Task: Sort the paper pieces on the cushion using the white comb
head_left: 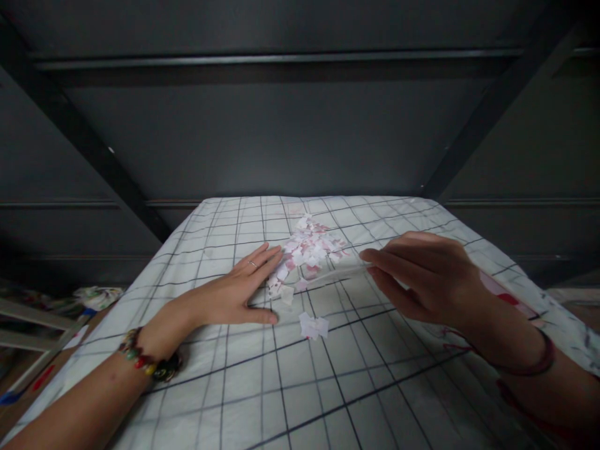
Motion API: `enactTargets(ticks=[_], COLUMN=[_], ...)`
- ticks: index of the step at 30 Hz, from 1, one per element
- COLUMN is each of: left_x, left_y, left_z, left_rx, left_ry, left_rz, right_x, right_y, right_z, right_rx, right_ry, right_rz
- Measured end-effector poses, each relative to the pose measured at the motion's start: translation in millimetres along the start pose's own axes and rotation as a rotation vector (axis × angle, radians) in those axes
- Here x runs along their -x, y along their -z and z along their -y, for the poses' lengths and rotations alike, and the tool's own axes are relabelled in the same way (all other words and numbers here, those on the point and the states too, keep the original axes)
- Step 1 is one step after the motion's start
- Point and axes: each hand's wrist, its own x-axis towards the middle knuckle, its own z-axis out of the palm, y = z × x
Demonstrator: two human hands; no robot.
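Note:
A heap of torn paper scraps (307, 247), white and pink, lies on the checked cloth (262, 387). My left hand (244, 281) rests flat at the heap's left edge, fingers stretched out, a ring on one finger. To the right of the heap, my right hand (422, 275) pinches the end of a thin see-through strip or film (340, 273). This film runs left toward the scraps; it is blurred, and I cannot make out its kind. A small cluster of paper scraps (314, 326) lies apart, nearer to me.
A dark panelled wall (290, 131) stands right behind the cloth-covered surface. Partly behind my right wrist is a pink and red flat item (509, 297), with red thread (454, 340) nearby. At the lower left stands a pale slatted frame (35, 322).

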Motion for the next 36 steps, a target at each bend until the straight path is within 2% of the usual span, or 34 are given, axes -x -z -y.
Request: enactTargets(ticks=[5, 11, 14, 20, 29, 36], left_x=[0.4, 0.9, 1.0, 0.3, 0.3, 0.9], left_y=[0.2, -1.7, -2.2, -1.3, -1.7, -1.0], left_z=[-1.0, 0.8, 1.3, 0.1, 1.4, -0.2], left_rx=[-0.007, -0.016, -0.015, -0.022, -0.029, -0.022], left_ry=[-0.002, -0.007, -0.009, -0.009, 0.001, -0.002], left_rz=[0.003, 0.001, 0.002, 0.005, 0.011, 0.011], right_x=[6.9, 9.4, 8.9, 9.8, 7.1, 11.0], right_y=[-0.8, -2.0, -2.3, -0.3, 6.2, 5.7], right_z=[-7.9, -8.3, -8.1, -8.5, -9.3, -12.5], right_rx=[0.029, 0.142, 0.169, 0.097, -0.059, -0.011], right_ry=[-0.05, -0.22, -0.245, -0.156, 0.005, -0.027], right_rz=[0.019, 0.115, 0.131, 0.047, -0.001, -0.014])
